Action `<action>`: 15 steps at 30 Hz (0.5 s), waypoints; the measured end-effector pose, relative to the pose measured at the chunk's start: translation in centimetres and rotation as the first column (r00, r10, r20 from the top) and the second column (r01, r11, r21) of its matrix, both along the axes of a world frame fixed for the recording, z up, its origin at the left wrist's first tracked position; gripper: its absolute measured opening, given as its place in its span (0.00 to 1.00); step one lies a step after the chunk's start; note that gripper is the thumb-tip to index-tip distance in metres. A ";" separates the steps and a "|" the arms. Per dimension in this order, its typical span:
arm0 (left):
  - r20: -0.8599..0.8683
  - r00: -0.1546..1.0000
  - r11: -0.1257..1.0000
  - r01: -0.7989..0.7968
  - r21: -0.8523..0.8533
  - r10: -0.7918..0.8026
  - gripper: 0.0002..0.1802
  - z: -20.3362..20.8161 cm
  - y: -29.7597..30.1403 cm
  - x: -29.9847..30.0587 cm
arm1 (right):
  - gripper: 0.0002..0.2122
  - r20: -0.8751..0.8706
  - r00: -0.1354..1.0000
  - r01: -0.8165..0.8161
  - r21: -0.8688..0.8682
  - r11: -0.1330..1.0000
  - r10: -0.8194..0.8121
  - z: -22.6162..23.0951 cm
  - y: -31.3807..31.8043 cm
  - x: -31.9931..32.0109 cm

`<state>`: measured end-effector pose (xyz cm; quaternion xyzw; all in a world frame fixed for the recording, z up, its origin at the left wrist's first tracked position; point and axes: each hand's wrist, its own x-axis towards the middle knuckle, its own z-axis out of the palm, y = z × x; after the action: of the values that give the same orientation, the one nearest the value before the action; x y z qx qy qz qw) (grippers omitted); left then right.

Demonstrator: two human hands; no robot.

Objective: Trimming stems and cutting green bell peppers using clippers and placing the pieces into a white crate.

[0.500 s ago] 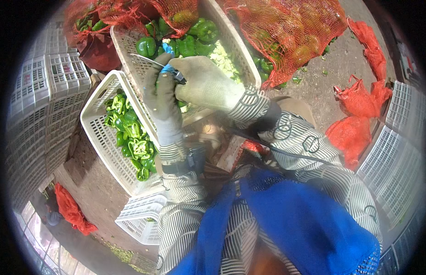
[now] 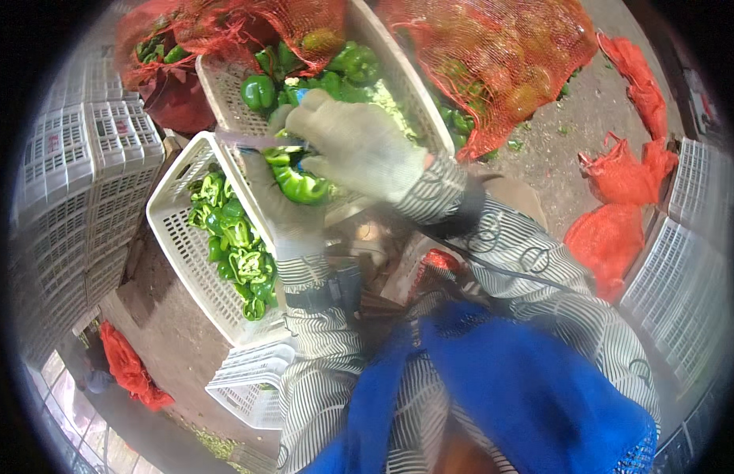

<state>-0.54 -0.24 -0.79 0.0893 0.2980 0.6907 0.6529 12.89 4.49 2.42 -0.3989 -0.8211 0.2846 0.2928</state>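
My left hand [image 2: 281, 212], in a grey glove, holds a green bell pepper [image 2: 300, 183] above the rim between two white crates. My right hand [image 2: 359, 146], also gloved, grips a knife [image 2: 260, 142] with a blue handle; its blade points left across the top of the pepper. The lower white crate [image 2: 177, 253] holds several cut green pepper pieces [image 2: 239, 253]. The upper white crate [image 2: 225, 87] holds whole green peppers [image 2: 260, 91] and pale scraps.
Red mesh sacks [image 2: 493, 63] with produce lie over and beside the upper crate. Empty red sacks [image 2: 619, 229] lie on the ground at right. Stacks of white crates [image 2: 75, 182] stand at left and at the right [image 2: 690, 268]. A blue cloth [image 2: 525, 395] covers my lap.
A green pepper now shows in my left hand under the knife blade; both hands have shifted slightly while working above the crates.
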 end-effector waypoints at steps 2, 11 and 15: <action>-0.159 0.987 0.996 -0.017 -0.082 0.004 0.22 0.1 0.2 2.1 | 0.08 0.135 0.990 0.026 0.016 1.000 -0.028 -0.3 0.2 0.6; -0.544 0.813 0.978 0.154 -0.139 -0.205 0.25 3.2 -1.5 0.5 | 0.08 -0.237 0.967 0.031 -0.251 0.968 -0.092 0.1 1.7 1.3; -0.918 -0.376 0.990 0.102 0.098 0.129 0.20 6.9 -3.5 -4.6 | 0.12 -0.089 0.996 -0.014 -0.388 0.921 -0.023 0.4 3.3 4.4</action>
<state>-5.10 -3.70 6.14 0.6639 0.6597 0.3376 0.1000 17.30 7.76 2.85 -0.4374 -0.7331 0.4591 0.2460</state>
